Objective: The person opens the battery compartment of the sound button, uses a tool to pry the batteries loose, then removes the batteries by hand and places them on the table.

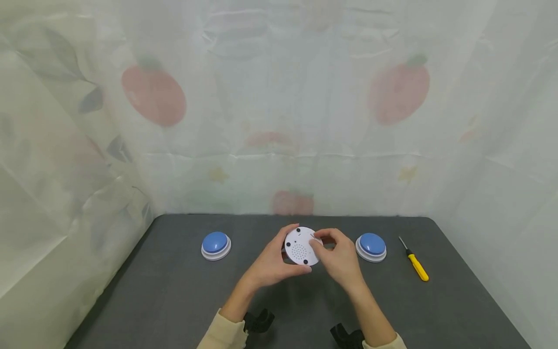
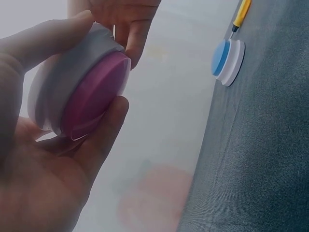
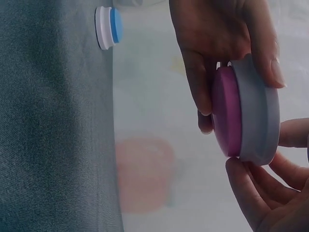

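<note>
A blue button (image 1: 215, 245) on a white base sits on the dark desk (image 1: 174, 300) toward its far left part, well apart from the hands.

Near the middle of the desk, closer to its far edge, the left hand (image 1: 269, 264) holds a round white button (image 1: 301, 246) tilted up off the surface. Its grip is curled round the rim, with the thumb on one side and the fingers (image 2: 104, 130) on the other. The flat white underside, with a patch of small holes and dark dots, faces the head camera. The wrist views show that the other face of this button is purple.

The right hand (image 1: 337, 257) meets the same button from the right. Its grip is partly closed, the fingertips (image 3: 277, 67) pressing on the white rim while the thumb (image 3: 244, 186) rests under the edge. Both hands hold the button above the desk.

Just right of the right hand, a second blue button (image 1: 371, 246) on a white base rests on the desk. Further right, near the far right corner, lies a yellow-handled screwdriver (image 1: 416, 265), with its metal tip pointing toward the far edge.

A pale curtain (image 1: 279, 106) printed with red fruit hangs behind the desk and along both sides.
</note>
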The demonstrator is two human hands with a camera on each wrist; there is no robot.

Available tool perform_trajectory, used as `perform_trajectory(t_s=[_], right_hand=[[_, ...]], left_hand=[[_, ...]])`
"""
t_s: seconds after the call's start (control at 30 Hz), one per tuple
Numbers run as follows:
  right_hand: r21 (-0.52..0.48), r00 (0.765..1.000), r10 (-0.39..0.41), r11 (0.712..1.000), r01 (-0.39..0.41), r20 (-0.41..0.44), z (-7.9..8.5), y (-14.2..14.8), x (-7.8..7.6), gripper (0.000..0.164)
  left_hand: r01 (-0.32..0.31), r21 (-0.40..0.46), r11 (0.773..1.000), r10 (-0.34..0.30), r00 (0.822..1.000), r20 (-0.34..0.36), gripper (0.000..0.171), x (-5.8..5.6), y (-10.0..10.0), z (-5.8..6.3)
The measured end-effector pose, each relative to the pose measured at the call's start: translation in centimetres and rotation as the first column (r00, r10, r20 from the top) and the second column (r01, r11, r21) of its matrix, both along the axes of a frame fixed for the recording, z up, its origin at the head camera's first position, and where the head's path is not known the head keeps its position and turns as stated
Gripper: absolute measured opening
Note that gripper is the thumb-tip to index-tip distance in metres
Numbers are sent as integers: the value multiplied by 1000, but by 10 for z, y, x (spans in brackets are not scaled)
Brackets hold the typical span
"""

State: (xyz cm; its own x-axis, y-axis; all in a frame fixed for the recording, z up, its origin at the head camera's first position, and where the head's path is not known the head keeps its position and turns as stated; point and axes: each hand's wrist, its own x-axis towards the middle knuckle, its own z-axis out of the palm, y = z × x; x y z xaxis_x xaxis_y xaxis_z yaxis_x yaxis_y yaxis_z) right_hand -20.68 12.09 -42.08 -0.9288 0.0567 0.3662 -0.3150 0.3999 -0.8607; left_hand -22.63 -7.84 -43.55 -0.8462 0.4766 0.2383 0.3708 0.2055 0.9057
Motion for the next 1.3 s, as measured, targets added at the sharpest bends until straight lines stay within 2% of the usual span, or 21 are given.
perform_trajectory(t_s=[0.2, 0.47, 0.7, 0.87, 1.03, 1.3], right_hand=[[28, 1000, -24, 999, 23, 14, -1, -1, 0, 22], [36, 995, -43, 999, 40, 85, -3, -1, -2, 22], [-78, 988, -20, 996, 32, 150, -4, -4, -3, 22], [-156, 984, -5, 987, 33, 177, -5, -4, -4, 21], [-166, 987, -3, 986, 30, 161, -6, -5, -5, 21], [-122, 999, 24, 992, -19, 44, -9, -8, -4, 29]], left_hand=[[-4, -31, 1000, 4, 1000, -8, 98, 1, 1, 0], [-9, -66, 998, 7, 1000, -25, 99, -1, 3, -3], [-17, -82, 997, 14, 999, -37, 101, 1, 2, -1], [-15, -75, 997, 14, 1000, -15, 100, 1, 2, 0], [-22, -64, 998, 22, 1000, 5, 99, 0, 0, -1], [-15, -21, 1000, 15, 1000, 5, 96, -3, -3, -3]])
